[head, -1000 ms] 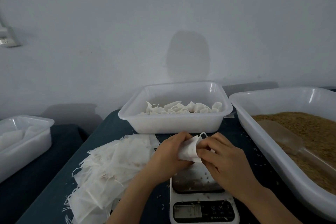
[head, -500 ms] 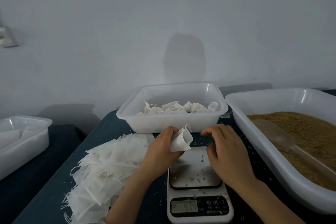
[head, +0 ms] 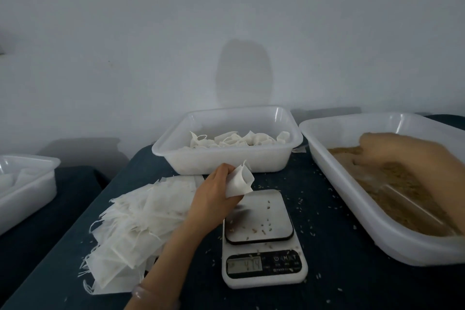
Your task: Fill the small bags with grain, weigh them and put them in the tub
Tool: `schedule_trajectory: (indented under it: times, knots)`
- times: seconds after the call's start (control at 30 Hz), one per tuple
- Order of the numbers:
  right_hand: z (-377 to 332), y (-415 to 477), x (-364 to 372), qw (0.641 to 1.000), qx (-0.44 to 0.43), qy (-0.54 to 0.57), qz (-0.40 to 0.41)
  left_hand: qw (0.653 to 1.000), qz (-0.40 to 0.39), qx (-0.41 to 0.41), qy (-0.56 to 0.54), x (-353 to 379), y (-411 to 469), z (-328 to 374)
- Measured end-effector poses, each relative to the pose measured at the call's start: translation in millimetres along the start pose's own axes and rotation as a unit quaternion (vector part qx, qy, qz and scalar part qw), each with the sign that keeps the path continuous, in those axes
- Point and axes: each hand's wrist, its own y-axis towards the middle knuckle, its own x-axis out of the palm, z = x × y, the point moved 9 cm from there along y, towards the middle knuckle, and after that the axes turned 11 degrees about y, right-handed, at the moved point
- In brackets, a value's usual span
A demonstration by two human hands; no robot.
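My left hand (head: 214,199) grips a small white bag (head: 239,181) with its mouth held open, just above the back left corner of the white scale (head: 271,209). Loose grains lie on the scale's plate and its display is lit. My right hand (head: 392,151) is blurred over the brown grain (head: 407,184) in the large white tub (head: 352,199) on the right, fingers pointing down at the grain. A clear scoop (head: 392,196) lies in the grain just below that hand. Behind the scale stands a white tub (head: 226,161) holding several filled bags.
A pile of empty white bags (head: 141,221) with strings lies left of the scale on the dark blue table (head: 327,209). Another white tub (head: 25,191) sits at the far left on a lower surface. Stray grains are scattered around the scale. A pale wall rises behind.
My right hand let go of the bag and swung right into the grain tub. My left hand keeps the bag, its mouth now open, near the scale's back left corner.
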Motion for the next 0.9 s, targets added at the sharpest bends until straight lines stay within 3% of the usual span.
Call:
schedule_trajectory:
  times: [0.07,0.17,0.5,0.67,0.77,0.9]
  knots:
    - [20,8,19,0.997,0.012,-0.058,-0.055,1.000,0.003,0.002,-0.001,0,0,1]
    - [40,9,40,0.994,0.034,-0.069,-0.073,1.000,0.011,0.003,0.003,0,-1,3]
    - [46,25,34,0.999,0.041,0.030,-0.011,1.000,0.010,-0.009,0.004,2,0,-3]
    - [74,21,25,0.994,0.105,-0.026,0.020,1.000,0.010,-0.008,-0.002,2,0,-4]
    - [79,14,40,0.988,0.146,-0.013,-0.037,1.000,0.010,-0.007,-0.004,2,-1,-3]
    - [54,12,60,0.991,0.084,0.002,-0.105,1.000,0.007,-0.008,-0.011,2,-1,-3]
